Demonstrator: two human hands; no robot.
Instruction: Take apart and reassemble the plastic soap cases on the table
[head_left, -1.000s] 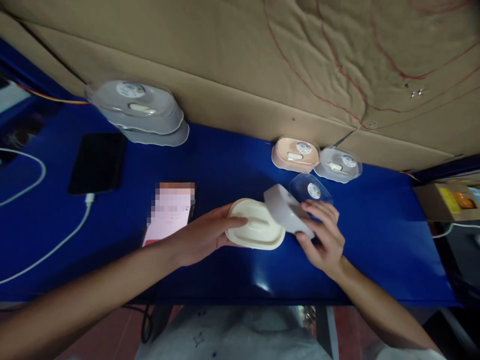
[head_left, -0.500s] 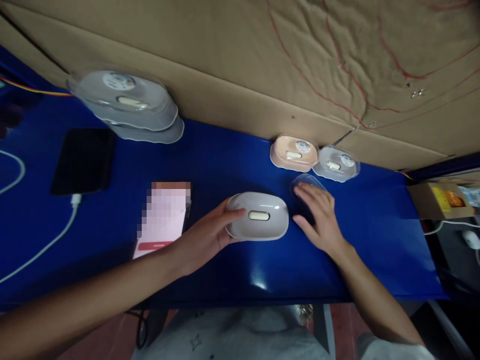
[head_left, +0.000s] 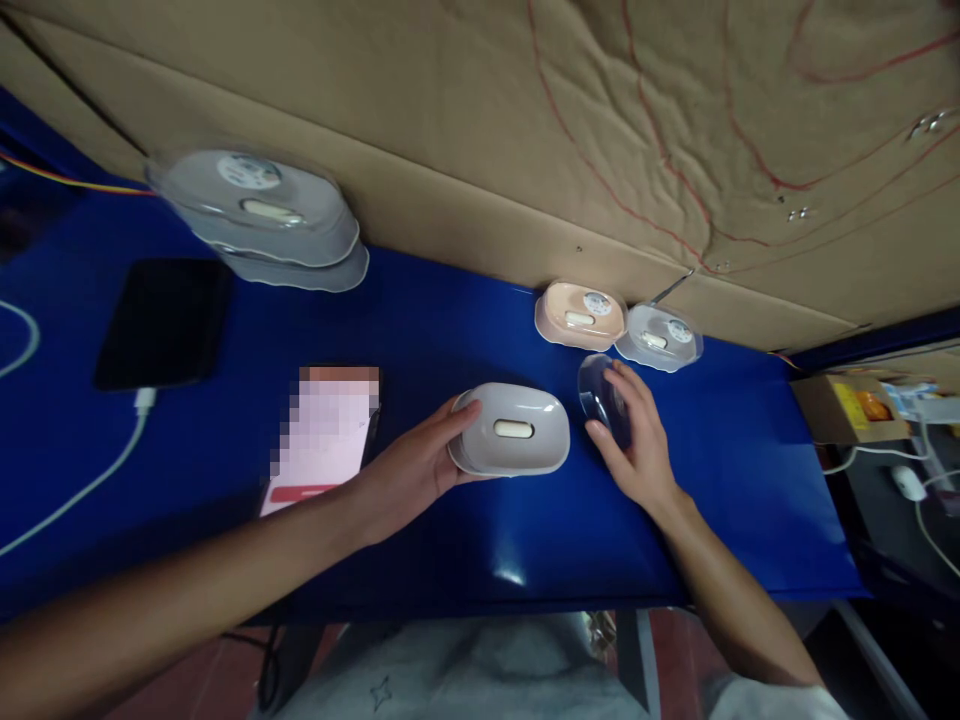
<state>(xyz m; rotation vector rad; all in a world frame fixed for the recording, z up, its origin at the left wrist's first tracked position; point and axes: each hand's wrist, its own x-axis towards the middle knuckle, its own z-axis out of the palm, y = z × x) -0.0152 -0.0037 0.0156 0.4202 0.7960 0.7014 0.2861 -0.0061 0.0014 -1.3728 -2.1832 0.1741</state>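
Observation:
My left hand is closed on the left end of a grey oval dish, thumb over the rim and fingers underneath. A cream-coloured oblong piece shows in the middle of the dish. Just right of it, my right hand grips a clear plastic lid between thumb and fingers, and the lid is tilted. Behind the lid, a peach lidded dish and a grey lidded dish sit side by side.
Grey lidded dishes are stacked at the back left. A black device with a white cable and a lit phone lie on the blue table. Brown covering rises behind. A small carton stands at the right.
My right hand has closed around the clear lid and tilted it up from the table. My left hand still holds the grey dish. The view has shifted slightly.

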